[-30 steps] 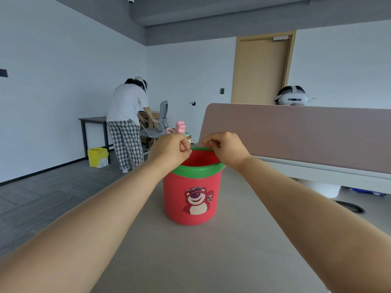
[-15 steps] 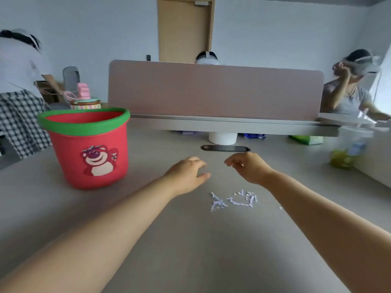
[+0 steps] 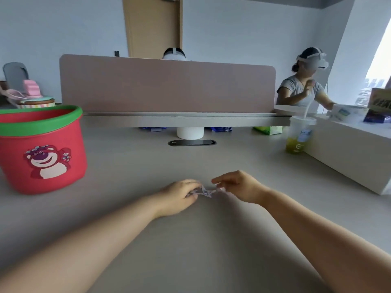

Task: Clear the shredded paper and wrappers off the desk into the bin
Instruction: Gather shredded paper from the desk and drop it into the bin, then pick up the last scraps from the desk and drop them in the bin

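Both hands, left hand and right hand, had dropped from hovering to pinch the shredded paper at frame centre; binning came next.

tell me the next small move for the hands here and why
Probably pinch the paper shreds together and lift. The left hand and right hand flank the small pile on the desk, and the red bin stands open to the left.

Red bin – green rim, bear print
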`<state>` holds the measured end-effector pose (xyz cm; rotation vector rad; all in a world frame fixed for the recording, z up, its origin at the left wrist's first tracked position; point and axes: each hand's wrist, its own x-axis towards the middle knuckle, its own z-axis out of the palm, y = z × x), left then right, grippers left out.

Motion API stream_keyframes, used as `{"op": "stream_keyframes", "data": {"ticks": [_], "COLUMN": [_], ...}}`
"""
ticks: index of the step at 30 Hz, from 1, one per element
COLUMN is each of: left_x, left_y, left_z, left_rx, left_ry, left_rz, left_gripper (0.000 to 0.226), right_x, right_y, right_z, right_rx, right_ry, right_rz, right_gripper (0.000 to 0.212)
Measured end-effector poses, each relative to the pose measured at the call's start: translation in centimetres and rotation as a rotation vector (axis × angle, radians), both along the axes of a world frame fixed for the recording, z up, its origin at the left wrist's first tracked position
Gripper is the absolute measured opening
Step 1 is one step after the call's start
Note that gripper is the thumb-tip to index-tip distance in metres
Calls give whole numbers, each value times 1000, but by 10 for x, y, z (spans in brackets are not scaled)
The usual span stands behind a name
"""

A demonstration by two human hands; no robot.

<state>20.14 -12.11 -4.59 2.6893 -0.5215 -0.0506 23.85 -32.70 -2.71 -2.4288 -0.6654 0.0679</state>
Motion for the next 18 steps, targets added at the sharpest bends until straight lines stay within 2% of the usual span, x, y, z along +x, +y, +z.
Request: {"op": "stream_keyframes", "data": {"ticks": [2,5,9,14,18], "left_x": [2,9,15,5,-11], "left_y": [-1,-12,-29,-4,23], "left_z": [0,-1,-2,-3,-3], "left_rx": [41,145,218,158,82], "left_ry": [15,76,61,11,-50], "left_rz": [12,8,-36,-77,-50], "left_gripper": [57,59,51,47,47], "right_x": [4,2,-10,-13,-4], "right_y": [-12,-21,-9,35,71], "right_z": [1,-1,-7,-11,-11], "right_rx": [-19,-44,-106,-31,184], "right_ry": [-59,90,152,170,232], "right_rz": [-161,-307,-225,-116,-68], "right_gripper": [42,46,52,56,53]}}
